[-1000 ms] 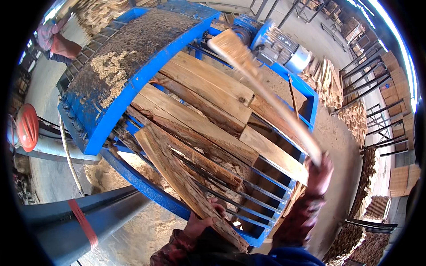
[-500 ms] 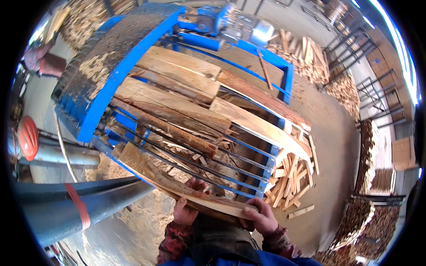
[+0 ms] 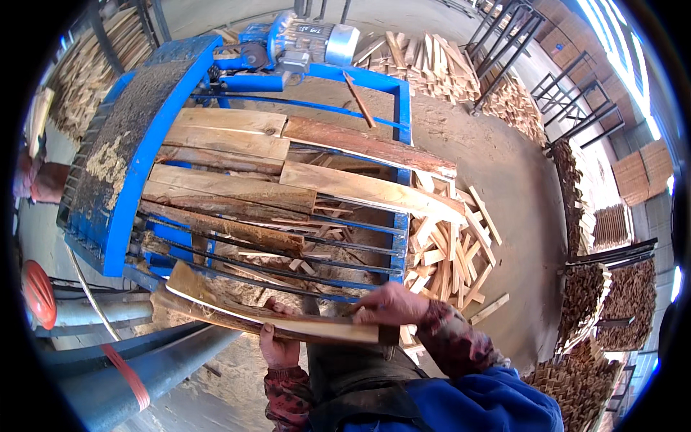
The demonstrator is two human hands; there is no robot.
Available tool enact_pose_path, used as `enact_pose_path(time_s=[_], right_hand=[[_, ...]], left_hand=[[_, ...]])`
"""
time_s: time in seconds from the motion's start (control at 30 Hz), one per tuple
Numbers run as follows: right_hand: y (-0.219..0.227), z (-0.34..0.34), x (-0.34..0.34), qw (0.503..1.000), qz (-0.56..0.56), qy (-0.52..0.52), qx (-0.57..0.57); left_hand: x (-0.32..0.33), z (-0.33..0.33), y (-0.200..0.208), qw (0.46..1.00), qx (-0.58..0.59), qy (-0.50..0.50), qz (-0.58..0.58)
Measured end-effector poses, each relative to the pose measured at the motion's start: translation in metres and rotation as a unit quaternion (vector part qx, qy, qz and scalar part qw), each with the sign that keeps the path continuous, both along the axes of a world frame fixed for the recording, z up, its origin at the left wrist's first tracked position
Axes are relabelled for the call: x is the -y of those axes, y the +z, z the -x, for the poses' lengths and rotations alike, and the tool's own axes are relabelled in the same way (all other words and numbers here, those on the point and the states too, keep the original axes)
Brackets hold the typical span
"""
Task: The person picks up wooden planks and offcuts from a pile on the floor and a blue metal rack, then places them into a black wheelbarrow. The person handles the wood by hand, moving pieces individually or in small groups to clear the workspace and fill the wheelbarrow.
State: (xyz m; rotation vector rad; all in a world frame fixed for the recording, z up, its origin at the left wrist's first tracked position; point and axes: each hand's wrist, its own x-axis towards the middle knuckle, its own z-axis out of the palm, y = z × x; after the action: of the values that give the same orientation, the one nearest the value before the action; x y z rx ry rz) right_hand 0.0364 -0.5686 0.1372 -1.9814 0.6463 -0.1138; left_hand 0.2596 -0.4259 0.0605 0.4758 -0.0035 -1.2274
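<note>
A long wooden slab (image 3: 327, 330) with bark on its edge lies crosswise in front of my body, its far-left end raised near the blue machine's (image 3: 147, 165) front rail. My left hand (image 3: 279, 345) grips it near the middle, thumb on the near side and fingers over the far side. My right hand (image 3: 394, 305) is over the slab's right end, fingers loosely bent and pointing left; whether they touch the wood is hard to tell. Just beyond, several boards (image 3: 230, 180) rest on the machine's bars, some with bark showing.
A heap of cut wood strips (image 3: 457, 252) lies right of the machine. A motor (image 3: 317, 42) sits on its far side. Large pipes (image 3: 144, 378) run at the lower left, beside a red round object (image 3: 38, 294). Another person's arm (image 3: 49, 181) shows at the far left. Stacked wood (image 3: 633, 295) stands right.
My right hand has let go of the slab's right end and moved over its top. The left hand keeps its grip. My view has turned, shifting the machine leftward.
</note>
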Motion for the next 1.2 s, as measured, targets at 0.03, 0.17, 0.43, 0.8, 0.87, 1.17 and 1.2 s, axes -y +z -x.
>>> enact_pose_path(time_s=[0.03, 0.17, 0.43, 0.8, 0.87, 1.17, 1.2], right_hand=[[-0.003, -0.003, 0.011, 0.999, -0.013, -0.016, 0.025], [-0.006, -0.009, 0.027, 0.999, -0.022, -0.008, 0.035], [-0.054, 0.054, 0.131, 0.883, 0.375, -0.273, -0.07], [-0.026, 0.09, 0.18, 0.866, 0.406, -0.215, -0.2], [-0.002, 0.101, 0.174, 0.852, 0.42, -0.235, -0.208], [-0.082, 0.241, 0.189, 0.791, 0.189, -0.581, 0.043], [-0.085, 0.196, 0.173, 0.812, 0.176, -0.553, 0.07]], left_hand=[[0.005, 0.001, 0.0, 1.0, 0.006, 0.013, -0.007], [0.015, -0.001, -0.002, 0.999, 0.011, 0.024, -0.025], [0.003, -0.007, -0.012, 0.994, -0.006, 0.031, -0.103], [0.003, -0.01, -0.013, 0.994, -0.016, 0.022, -0.106], [0.001, -0.01, -0.012, 0.992, -0.019, 0.033, -0.121], [0.012, -0.004, -0.011, 0.991, 0.014, 0.016, -0.134], [0.008, -0.006, -0.012, 0.99, 0.014, 0.022, -0.135]])
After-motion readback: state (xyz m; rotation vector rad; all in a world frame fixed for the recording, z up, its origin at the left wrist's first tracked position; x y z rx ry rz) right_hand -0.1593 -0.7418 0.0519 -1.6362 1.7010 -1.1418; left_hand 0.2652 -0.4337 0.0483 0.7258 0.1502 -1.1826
